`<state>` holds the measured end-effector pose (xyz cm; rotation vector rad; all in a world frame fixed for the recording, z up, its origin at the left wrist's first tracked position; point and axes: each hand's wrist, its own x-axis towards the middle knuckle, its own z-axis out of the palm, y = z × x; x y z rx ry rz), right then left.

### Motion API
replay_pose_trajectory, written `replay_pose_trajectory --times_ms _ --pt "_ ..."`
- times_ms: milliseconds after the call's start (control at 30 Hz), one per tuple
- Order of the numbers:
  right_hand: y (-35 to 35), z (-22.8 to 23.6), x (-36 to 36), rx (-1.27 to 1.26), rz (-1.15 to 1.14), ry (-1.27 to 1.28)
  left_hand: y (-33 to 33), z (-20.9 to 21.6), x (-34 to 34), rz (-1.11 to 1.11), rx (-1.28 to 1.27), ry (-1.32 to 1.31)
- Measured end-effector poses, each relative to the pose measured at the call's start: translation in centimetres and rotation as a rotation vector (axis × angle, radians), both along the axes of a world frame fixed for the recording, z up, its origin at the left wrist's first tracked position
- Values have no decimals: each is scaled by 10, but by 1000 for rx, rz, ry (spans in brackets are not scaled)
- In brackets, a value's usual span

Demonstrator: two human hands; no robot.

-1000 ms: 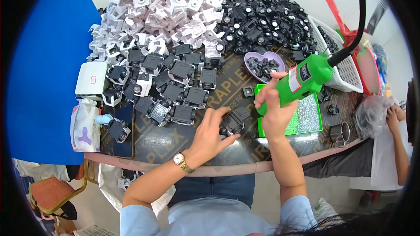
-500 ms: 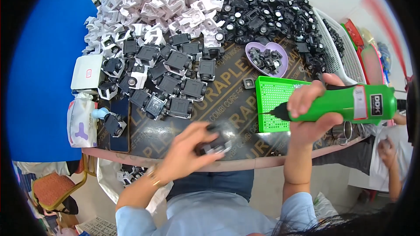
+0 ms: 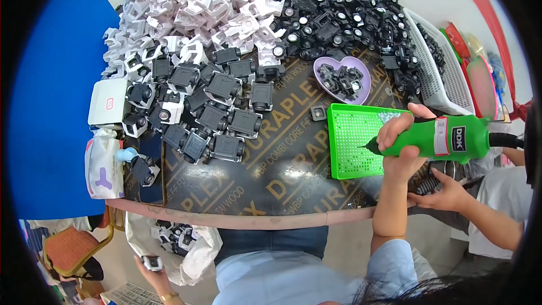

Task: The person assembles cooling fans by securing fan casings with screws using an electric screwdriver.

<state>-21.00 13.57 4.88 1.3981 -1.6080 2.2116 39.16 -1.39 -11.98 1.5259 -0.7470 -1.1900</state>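
Observation:
My right hand [image 3: 402,141] is wrapped round a green electric screwdriver [image 3: 440,138], its thin bit pointing left above the green perforated tray [image 3: 334,161]. Below the table's front edge, my left hand [image 3: 148,274] holds a small black-and-white plastic assembly [image 3: 152,262]. That hand is beside a white bag [image 3: 197,262] with several similar black-and-white pieces [image 3: 176,237] in it. Across the left of the table lie several black toy-car-like parts [image 3: 227,147] seated in white plastic pieces.
White plastic parts [image 3: 197,5] and black wheeled parts [image 3: 339,17] are heaped at the back. A purple heart-shaped dish [image 3: 366,87] holds small dark pieces. A white basket [image 3: 432,73] stands at right. Another person's hand [image 3: 446,192] rests at the right table edge. A tissue pack [image 3: 104,166] stands left.
My left hand has moved from above the table's front down left, beside the white bag, with the piece. My right hand keeps the screwdriver over the tray. Another person's hand has come up at right.

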Motion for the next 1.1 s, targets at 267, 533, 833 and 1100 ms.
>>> replay_pose_trajectory --times_ms 267,533,833,1100 --pt "-6 -4 12 23 54 -82 -20 -31 -49 -461 -118 -718" --pt "-20 -12 20 8 168 -177 -15 1 -85 -602 -185 -851" --pt "-22 -21 13 70 121 -160 -32 91 -117 -419 -587 -928" --pt "-24 -19 13 76 136 -216 -51 167 -263 -1060 -1151 -1090"
